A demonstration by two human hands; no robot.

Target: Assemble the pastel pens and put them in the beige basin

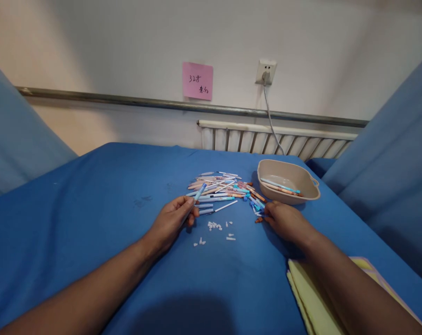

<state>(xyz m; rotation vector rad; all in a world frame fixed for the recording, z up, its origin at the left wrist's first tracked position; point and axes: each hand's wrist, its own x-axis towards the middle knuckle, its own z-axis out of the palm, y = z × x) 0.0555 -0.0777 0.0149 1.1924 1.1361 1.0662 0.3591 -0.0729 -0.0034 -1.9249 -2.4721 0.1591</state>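
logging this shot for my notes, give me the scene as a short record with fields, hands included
left hand: left hand grips a blue pen
right hand: right hand, fingertips down by small blue and orange parts; whether it holds one is hidden
pile: loose pens and pen parts, mid-surface
small bits: white pieces, scattered nearer than the pile
container: beige tub, right of the pile, a few pens inside
near right: yellow cloth, partly hidden by the right forearm
wall: pink note; socket with plug in
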